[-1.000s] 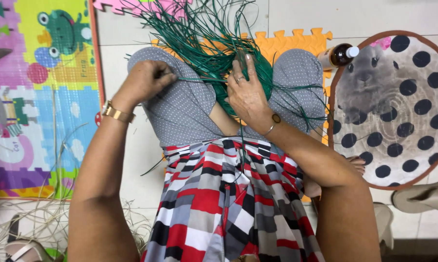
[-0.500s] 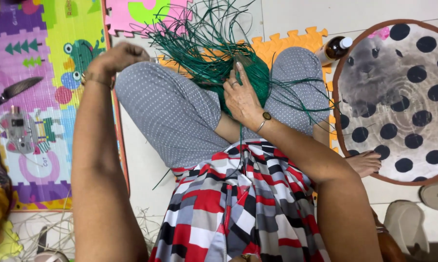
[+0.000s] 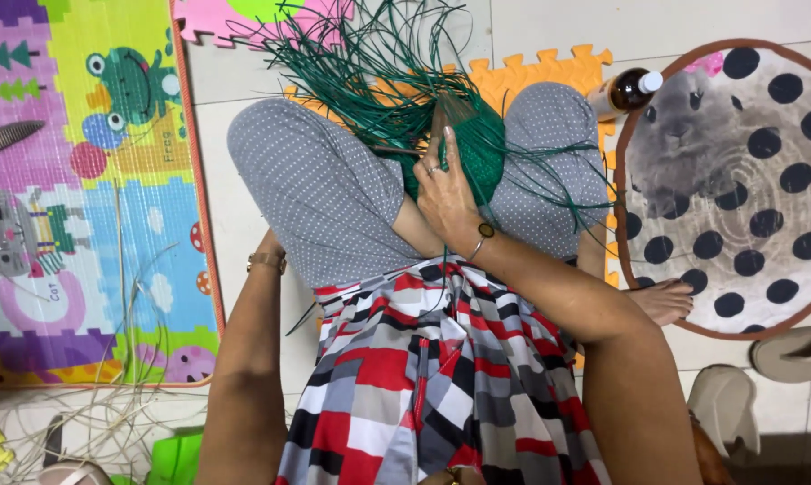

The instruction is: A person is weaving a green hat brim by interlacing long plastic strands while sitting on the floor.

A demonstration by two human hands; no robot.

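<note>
Right hand (image 3: 446,193), in the head view at upper centre of the frame, lies with fingers extended and closed around nothing, pressed flat on the green woven piece (image 3: 477,153) resting in the lap between the grey dotted knees, its loose green strands (image 3: 369,63) fanning toward the top edge. Left hand is hidden under the left knee at centre left, only the wrist with a gold bracelet (image 3: 267,261) showing, so its grip cannot be told. A brown bottle (image 3: 625,92) lies at upper right beside a round spotted mat (image 3: 747,180), and pale straw strands (image 3: 109,404) lie at lower left.

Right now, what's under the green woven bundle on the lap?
The green woven bundle rests between the grey dotted knees, with the right hand pressed on it. Orange foam mat shows behind. What lies directly beneath is covered.
</note>
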